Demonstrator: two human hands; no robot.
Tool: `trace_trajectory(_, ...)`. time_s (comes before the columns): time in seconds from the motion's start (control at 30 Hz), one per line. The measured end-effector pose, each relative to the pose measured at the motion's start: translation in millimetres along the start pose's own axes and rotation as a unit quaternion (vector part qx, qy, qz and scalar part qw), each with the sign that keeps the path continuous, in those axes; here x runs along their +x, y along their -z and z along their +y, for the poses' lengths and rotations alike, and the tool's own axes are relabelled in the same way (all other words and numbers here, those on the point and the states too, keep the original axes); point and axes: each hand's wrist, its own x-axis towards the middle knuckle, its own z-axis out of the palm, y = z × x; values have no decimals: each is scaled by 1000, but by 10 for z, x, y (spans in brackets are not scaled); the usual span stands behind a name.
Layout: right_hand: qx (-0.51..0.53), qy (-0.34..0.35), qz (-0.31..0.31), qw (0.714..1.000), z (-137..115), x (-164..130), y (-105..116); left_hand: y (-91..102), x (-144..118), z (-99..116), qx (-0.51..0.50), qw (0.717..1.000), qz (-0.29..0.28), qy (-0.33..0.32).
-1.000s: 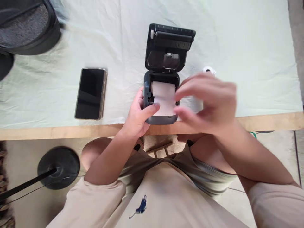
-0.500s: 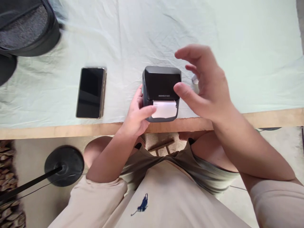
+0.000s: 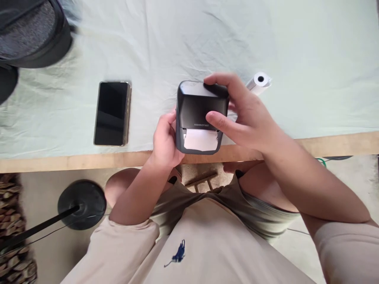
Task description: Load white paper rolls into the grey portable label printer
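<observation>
1. Black plastic shows between the two hands: a small printer (image 3: 195,112), held over the wooden edge (image 3: 133,159), paper end towards the wearer, perhaps so its front stays in sight.
2. Left hand (image 3: 166,138) grips the printer's left flank, apparently bracing it; fingers underneath are hidden, so I cannot tell how they wrap.
3. Right hand (image 3: 250,114) spans the lid (image 3: 189,104) with thumb on the front face and a finger over the far edge, a pinch that probably steadies or presses it.
4. Between the hands, at the printer's near end, a white paper strip (image 3: 201,141) lies under the lowered lid, its end free.
5. Just beyond the right hand, a white roll (image 3: 257,83) lies tilted on the cloth (image 3: 148,47).
6. Left of the left hand, well apart, a phone (image 3: 111,113) lies flat, likely out of the way.
</observation>
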Motion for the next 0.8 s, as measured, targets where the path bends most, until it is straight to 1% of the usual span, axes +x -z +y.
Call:
trace_trajectory(0.07,-30,29,7,999,-34,-9,62,-27,-14,7,-14,1000,-15,-8)
trace_trajectory(0.17,-60,79,-16,995,-32,-18,133,-37,-5,22,-28,998,-55,5)
trace_trajectory(0.23,-69,97,-28,992,-24,-22,157,-19,26,24,-27,997,-66,15)
trace_trajectory(0.27,-76,103,-20,992,-29,-23,164,-5,45,21,-21,997,-73,22)
trace_trajectory(0.3,-87,109,1,990,-42,-25,169,10,63,16,-15,996,-82,27)
trace_trajectory(0.37,-119,121,70,983,-96,-29,170,40,90,4,-9,995,-100,30)
trace_trajectory(0.43,-147,95,161,971,-171,-35,161,66,96,-5,-1,993,-117,30)
trace_trajectory(0.47,-141,75,197,967,-209,-36,155,79,93,-8,6,991,-129,31)
trace_trajectory(0.5,-119,57,218,967,-244,-35,149,92,87,-11,14,989,-144,33)
trace_trajectory(0.57,-55,50,228,971,-299,-25,148,121,73,-19,27,984,-171,31)
trace_trajectory(0.6,-35,60,217,974,-317,-16,155,136,69,-26,28,983,-180,25)
trace_trajectory(0.63,-36,58,198,978,-329,-5,167,150,66,-34,25,982,-186,17)
trace_trajectory(0.67,-60,46,168,983,-335,8,181,163,65,-43,24,981,-192,9)
trace_trajectory(0.73,-148,6,79,986,-322,32,205,186,69,-60,29,980,-198,-7)
trace_trajectory(0.8,-233,-25,-14,972,-277,49,201,203,75,-72,49,977,-206,-6)
